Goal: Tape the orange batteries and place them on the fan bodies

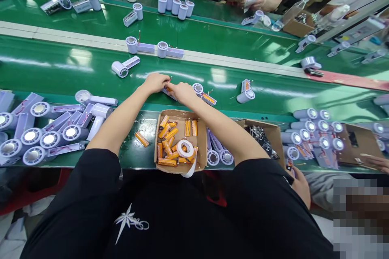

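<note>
Over the green belt, my left hand (156, 82) and my right hand (182, 92) meet at a lavender fan housing (170, 94), mostly hidden beneath them. A bit of orange shows between the fingers. The fingers of both hands are bent and pressed together around this piece. Just right of my right hand lies another lavender fan (198, 88) with an orange battery (209, 98) in its open handle. Below my forearms stands a cardboard box (203, 158) of orange batteries, with a roll of white tape (185, 148) on top. One loose battery (141, 139) lies left of the box.
Many lavender fans (51, 139) are piled at the left. A carton of black parts (275, 133) stands right of my right forearm, with more fans (304, 134) beyond. Single fans (120, 68) lie on the belt. People sit across the line, and a neighbour's hand (300, 188) is at the right.
</note>
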Tool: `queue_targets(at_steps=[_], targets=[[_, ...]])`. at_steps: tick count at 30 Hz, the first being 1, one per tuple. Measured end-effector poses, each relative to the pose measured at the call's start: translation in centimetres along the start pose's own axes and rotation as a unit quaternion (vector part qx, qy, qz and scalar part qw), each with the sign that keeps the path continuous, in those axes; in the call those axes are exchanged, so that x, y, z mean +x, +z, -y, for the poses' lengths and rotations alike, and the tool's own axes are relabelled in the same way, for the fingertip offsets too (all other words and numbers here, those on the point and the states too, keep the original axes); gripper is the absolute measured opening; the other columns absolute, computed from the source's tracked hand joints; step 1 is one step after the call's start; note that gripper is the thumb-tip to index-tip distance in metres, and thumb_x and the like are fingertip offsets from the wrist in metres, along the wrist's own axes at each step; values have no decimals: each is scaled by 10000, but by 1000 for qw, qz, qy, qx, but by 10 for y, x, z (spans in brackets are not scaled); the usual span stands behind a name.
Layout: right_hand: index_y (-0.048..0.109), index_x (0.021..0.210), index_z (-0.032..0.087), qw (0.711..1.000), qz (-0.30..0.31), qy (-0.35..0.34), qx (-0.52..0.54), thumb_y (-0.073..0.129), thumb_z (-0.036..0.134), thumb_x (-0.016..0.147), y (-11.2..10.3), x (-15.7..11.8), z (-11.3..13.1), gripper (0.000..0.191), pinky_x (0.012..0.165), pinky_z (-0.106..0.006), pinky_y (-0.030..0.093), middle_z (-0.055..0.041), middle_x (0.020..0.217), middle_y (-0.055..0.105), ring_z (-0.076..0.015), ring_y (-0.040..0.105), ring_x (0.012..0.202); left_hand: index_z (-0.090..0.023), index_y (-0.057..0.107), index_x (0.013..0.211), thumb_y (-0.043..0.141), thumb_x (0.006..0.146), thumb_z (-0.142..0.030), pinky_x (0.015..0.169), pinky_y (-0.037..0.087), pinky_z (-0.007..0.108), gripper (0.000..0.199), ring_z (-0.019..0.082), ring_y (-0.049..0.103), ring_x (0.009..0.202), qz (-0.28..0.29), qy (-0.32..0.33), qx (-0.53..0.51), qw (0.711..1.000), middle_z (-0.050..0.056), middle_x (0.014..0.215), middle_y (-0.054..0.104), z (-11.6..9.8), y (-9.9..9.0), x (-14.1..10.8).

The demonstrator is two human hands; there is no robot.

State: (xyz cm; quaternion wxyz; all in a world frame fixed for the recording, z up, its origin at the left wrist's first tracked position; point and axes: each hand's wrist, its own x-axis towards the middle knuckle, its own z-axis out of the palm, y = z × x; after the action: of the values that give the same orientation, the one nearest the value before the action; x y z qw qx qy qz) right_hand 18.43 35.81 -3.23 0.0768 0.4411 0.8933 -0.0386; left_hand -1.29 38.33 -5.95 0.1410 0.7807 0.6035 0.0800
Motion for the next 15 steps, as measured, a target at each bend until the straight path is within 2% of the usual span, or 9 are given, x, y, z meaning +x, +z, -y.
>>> queue_targets(at_steps=[7,12,15], targets=[[572,1608,279,999,14,44,24,590,483,1109,1,-7,-9,539,941,-430,570,-195,1276,808,-400,771,1153,-306,832,1127,588,1035,-361,911,495,369,266,312,754,1161,-14,-3,-8,1000,64,1210,855,-6,6,7],[697,1511,300,999,38,20,33,578,481,1116,1,3,-7,450,967,-440,572,-175,1321,804,-376,775,1156,-307,846,1108,599,1027,-373,945,501,379,268,309,746,1162,-25,-6,-28,999,56,1204,854,-7,13,11],[771,1440,300,998,19,3,58,583,444,1115,4,7,-12,402,978,-429,564,-144,1287,827,-361,776,1144,-307,849,1115,590,1026,-362,958,502,396,278,316,745,1161,-32,-10,-36,999,66,1210,853,-10,15,11]])
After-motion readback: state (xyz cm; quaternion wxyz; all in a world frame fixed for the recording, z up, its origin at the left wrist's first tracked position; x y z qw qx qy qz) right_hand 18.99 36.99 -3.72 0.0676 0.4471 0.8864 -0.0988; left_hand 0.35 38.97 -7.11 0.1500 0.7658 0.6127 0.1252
